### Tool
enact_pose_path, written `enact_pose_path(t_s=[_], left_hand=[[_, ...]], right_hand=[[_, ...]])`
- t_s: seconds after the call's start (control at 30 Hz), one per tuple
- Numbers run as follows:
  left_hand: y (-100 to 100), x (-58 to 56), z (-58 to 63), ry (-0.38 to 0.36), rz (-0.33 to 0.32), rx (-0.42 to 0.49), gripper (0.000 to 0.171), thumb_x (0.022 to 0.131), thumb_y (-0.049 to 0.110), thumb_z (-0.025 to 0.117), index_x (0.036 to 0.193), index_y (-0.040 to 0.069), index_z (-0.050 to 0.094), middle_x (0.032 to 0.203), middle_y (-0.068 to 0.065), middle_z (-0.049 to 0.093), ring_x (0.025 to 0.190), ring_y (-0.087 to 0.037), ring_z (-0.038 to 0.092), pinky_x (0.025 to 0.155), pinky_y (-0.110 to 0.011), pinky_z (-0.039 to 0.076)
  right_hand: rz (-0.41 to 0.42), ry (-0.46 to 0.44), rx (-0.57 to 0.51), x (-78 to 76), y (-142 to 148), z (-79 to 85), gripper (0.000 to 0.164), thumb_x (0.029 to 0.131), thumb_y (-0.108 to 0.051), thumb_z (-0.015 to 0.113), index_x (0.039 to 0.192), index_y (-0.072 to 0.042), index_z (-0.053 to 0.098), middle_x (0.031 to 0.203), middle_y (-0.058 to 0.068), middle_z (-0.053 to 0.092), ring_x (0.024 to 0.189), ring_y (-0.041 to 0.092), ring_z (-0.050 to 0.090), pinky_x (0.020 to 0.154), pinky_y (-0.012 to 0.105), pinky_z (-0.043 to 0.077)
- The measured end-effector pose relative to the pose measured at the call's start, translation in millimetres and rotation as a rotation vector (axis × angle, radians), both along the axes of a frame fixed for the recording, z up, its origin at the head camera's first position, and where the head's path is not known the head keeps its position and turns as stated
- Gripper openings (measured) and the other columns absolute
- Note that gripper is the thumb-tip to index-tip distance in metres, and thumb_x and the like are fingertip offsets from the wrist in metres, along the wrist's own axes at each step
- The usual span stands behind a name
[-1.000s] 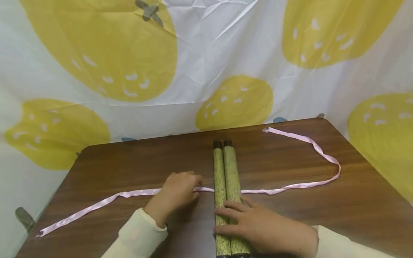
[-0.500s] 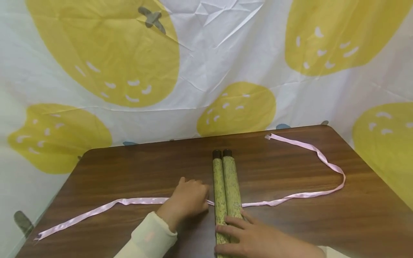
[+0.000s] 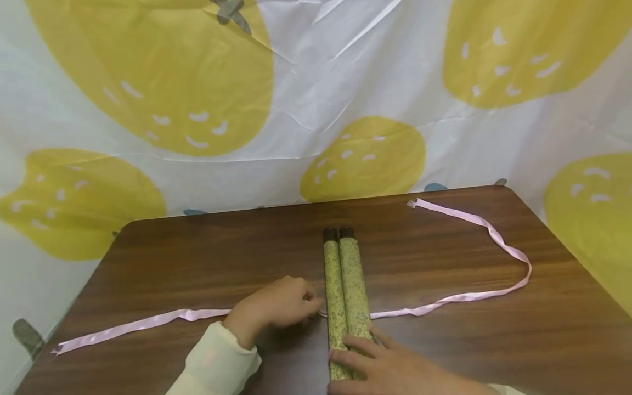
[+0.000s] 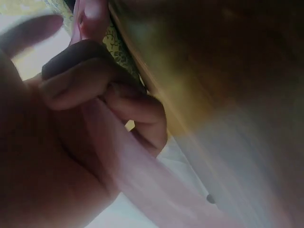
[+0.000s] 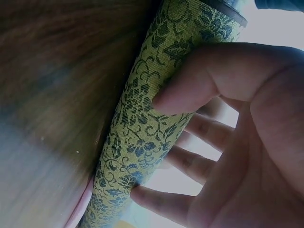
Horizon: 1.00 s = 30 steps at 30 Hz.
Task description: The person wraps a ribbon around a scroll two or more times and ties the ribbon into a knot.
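Note:
Two brocade-covered scroll rolls (image 3: 353, 280) with dark end caps lie side by side, pointing away from me on the table. A pink ribbon (image 3: 474, 297) runs crosswise beneath them and trails out to both sides. Just left of the rolls, my left hand (image 3: 276, 303) holds the ribbon; in the left wrist view its curled fingers close round the pink strip (image 4: 128, 166). My right hand (image 3: 390, 365) rests across the near part of both rolls, fingers spread. In the right wrist view, thumb and fingertips press on the flower-patterned cloth (image 5: 137, 128).
The brown wooden table (image 3: 207, 263) ends at a back edge before a white curtain (image 3: 286, 181) printed with yellow lemons. One frayed ribbon end lies at the far left of the table, the other near the back right.
My left hand has shifted slightly along the ribbon beside the rolls, first toward them, then back a little. The rolls sit lower in the view. My right hand stays on them.

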<state>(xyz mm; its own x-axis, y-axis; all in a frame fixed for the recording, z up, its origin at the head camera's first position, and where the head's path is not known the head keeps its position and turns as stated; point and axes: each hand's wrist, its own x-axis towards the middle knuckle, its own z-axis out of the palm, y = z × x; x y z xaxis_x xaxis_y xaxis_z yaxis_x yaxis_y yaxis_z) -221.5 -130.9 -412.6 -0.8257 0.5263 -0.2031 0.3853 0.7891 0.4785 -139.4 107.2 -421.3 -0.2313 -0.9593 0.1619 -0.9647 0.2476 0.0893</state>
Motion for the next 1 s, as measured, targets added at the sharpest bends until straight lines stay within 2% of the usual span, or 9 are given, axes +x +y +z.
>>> enact_pose_path(t_s=[0.07, 0.17, 0.27, 0.4, 0.6, 0.7, 0.83, 0.9, 1.0], left_hand=[[1.3, -0.4, 2.6, -0.005, 0.016, 0.021, 0.039, 0.095, 0.029, 0.045, 0.063, 0.017, 0.064, 0.056, 0.006, 0.06, 0.046, -0.008, 0.046, 0.047, -0.027, 0.042], [3.3, 1.1, 4.4, 0.032, 0.037, 0.011, 0.042, 0.097, 0.025, 0.043, 0.06, 0.016, 0.058, 0.054, 0.006, 0.054, 0.045, -0.009, 0.042, 0.045, -0.027, 0.039], [4.2, 3.8, 4.0, 0.07, 0.051, -0.026, 0.035, 0.09, 0.024, 0.049, 0.055, 0.019, 0.048, 0.051, 0.008, 0.044, 0.044, -0.008, 0.039, 0.042, -0.026, 0.034], [2.4, 4.7, 3.2, 0.039, 0.049, -0.01, 0.029, 0.08, 0.025, 0.053, 0.053, 0.02, 0.044, 0.049, 0.009, 0.042, 0.043, -0.007, 0.038, 0.04, -0.024, 0.033], [-0.4, -1.4, 6.4, -0.06, 0.009, 0.194, 0.028, 0.085, 0.02, 0.051, 0.06, 0.009, 0.057, 0.053, 0.003, 0.054, 0.045, -0.005, 0.044, 0.044, -0.023, 0.038], [0.9, -5.3, 9.0, -0.088, 0.008, 0.316, 0.027, 0.091, 0.018, 0.05, 0.069, 0.005, 0.061, 0.057, 0.0, 0.052, 0.05, -0.006, 0.044, 0.048, -0.023, 0.039], [3.4, -8.0, 11.7, -0.13, 0.052, 0.439, 0.027, 0.095, 0.02, 0.048, 0.079, 0.008, 0.066, 0.06, -0.003, 0.049, 0.053, -0.009, 0.042, 0.052, -0.026, 0.038], [4.9, -7.3, 12.0, -0.142, 0.074, 0.486, 0.026, 0.096, 0.021, 0.048, 0.082, 0.01, 0.067, 0.064, -0.005, 0.053, 0.056, -0.011, 0.044, 0.056, -0.028, 0.04], [7.8, -3.5, 10.6, -0.133, 0.077, 0.545, 0.023, 0.095, 0.024, 0.052, 0.084, 0.013, 0.069, 0.078, -0.004, 0.062, 0.073, -0.011, 0.053, 0.069, -0.032, 0.046]], right_hand=[[-0.009, -0.012, -0.006, 0.4, 0.7, 0.0, 0.045, 0.092, -0.057, 0.042, 0.126, -0.031, 0.054, 0.134, 0.003, 0.054, 0.122, 0.027, 0.045, 0.084, 0.06, 0.048], [-0.012, 0.01, -0.008, 0.5, 1.1, 0.6, 0.044, 0.092, -0.057, 0.042, 0.125, -0.031, 0.054, 0.133, 0.002, 0.055, 0.122, 0.026, 0.045, 0.085, 0.06, 0.047], [-0.01, 0.035, -0.008, 1.0, 1.4, 0.9, 0.043, 0.092, -0.056, 0.043, 0.124, -0.032, 0.055, 0.133, 0.001, 0.055, 0.122, 0.026, 0.045, 0.085, 0.059, 0.047], [-0.011, 0.04, -0.011, 1.9, 1.1, 0.9, 0.043, 0.091, -0.056, 0.043, 0.124, -0.031, 0.055, 0.133, 0.002, 0.055, 0.122, 0.026, 0.045, 0.085, 0.059, 0.047], [-0.021, 0.017, -0.026, 2.1, -2.6, 3.0, 0.042, 0.092, -0.057, 0.042, 0.123, -0.032, 0.055, 0.132, 0.002, 0.056, 0.122, 0.026, 0.045, 0.086, 0.061, 0.046], [-0.023, 0.0, -0.034, 2.1, -3.3, 4.5, 0.041, 0.092, -0.057, 0.042, 0.122, -0.032, 0.056, 0.131, 0.002, 0.056, 0.121, 0.027, 0.045, 0.086, 0.061, 0.046], [-0.025, -0.009, -0.031, 2.3, -2.9, 5.2, 0.042, 0.092, -0.057, 0.04, 0.122, -0.032, 0.056, 0.131, 0.002, 0.056, 0.121, 0.027, 0.045, 0.085, 0.062, 0.046], [-0.025, -0.013, -0.021, 2.7, -2.8, 5.0, 0.042, 0.093, -0.057, 0.04, 0.123, -0.032, 0.055, 0.132, 0.002, 0.056, 0.121, 0.027, 0.045, 0.086, 0.062, 0.046], [-0.017, -0.006, 0.004, 3.3, -1.7, 4.0, 0.043, 0.093, -0.056, 0.04, 0.125, -0.032, 0.054, 0.133, 0.003, 0.055, 0.122, 0.027, 0.045, 0.087, 0.061, 0.045]])
